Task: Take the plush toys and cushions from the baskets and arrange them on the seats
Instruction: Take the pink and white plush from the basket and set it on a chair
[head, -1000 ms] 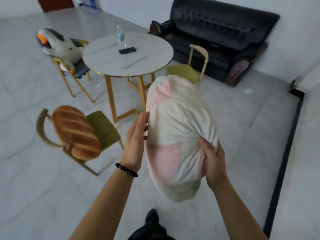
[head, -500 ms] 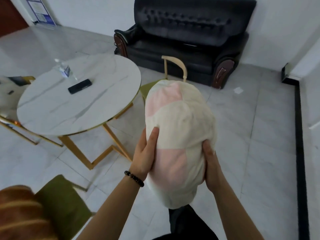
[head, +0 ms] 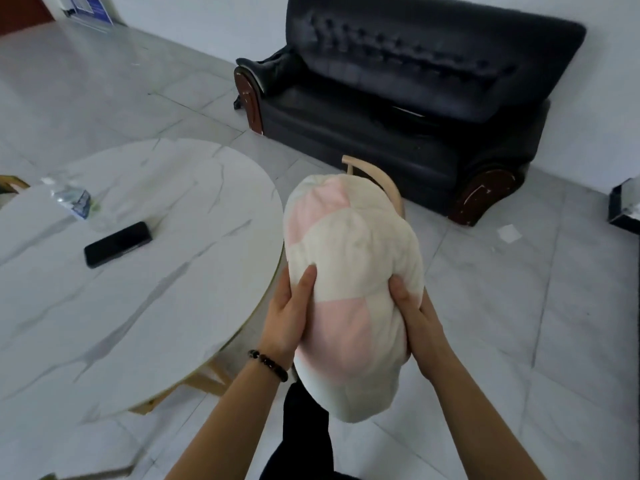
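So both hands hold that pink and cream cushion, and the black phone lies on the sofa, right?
Not quite. The phone lies on the round white table, not on the black sofa, as the head view shows. The rest stands: the left hand and the right hand both hold the pink and cream cushion.

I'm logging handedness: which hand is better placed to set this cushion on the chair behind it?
Probably the right hand: it grips the cushion on the side where the chair back shows, while the left hand sits by the table edge.
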A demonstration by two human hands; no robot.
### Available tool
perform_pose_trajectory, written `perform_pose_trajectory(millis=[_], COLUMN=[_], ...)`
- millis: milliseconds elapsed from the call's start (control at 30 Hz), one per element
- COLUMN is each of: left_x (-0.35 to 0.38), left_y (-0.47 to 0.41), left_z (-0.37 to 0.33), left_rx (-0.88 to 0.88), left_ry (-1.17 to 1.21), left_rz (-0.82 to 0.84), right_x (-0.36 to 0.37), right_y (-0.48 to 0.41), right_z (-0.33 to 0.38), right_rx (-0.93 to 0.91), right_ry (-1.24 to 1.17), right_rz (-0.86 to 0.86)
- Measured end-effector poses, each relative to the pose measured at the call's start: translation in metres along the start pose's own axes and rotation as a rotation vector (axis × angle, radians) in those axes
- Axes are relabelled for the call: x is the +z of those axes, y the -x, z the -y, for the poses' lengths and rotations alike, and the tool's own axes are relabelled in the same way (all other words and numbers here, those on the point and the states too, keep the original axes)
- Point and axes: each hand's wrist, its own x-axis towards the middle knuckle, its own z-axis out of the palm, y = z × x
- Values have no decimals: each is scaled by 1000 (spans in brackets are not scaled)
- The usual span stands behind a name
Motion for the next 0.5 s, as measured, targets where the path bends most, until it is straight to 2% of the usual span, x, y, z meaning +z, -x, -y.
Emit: perform_pose_trajectory(millis=[133,300,500], left_x=[-3,-6,8], left_y=[-120,-241,-355], left_z=[-2,-13,31], left_rx=[-85,-240,-415], left_ry=[9,-8,-22], left_rz=[19,-8,-31], right_x=[24,43,47], right_y=[-111,-228,-349], right_z=[20,43,3], right_rx=[79,171,288], right_ry=[25,86,60], right_rz=[-45,26,63])
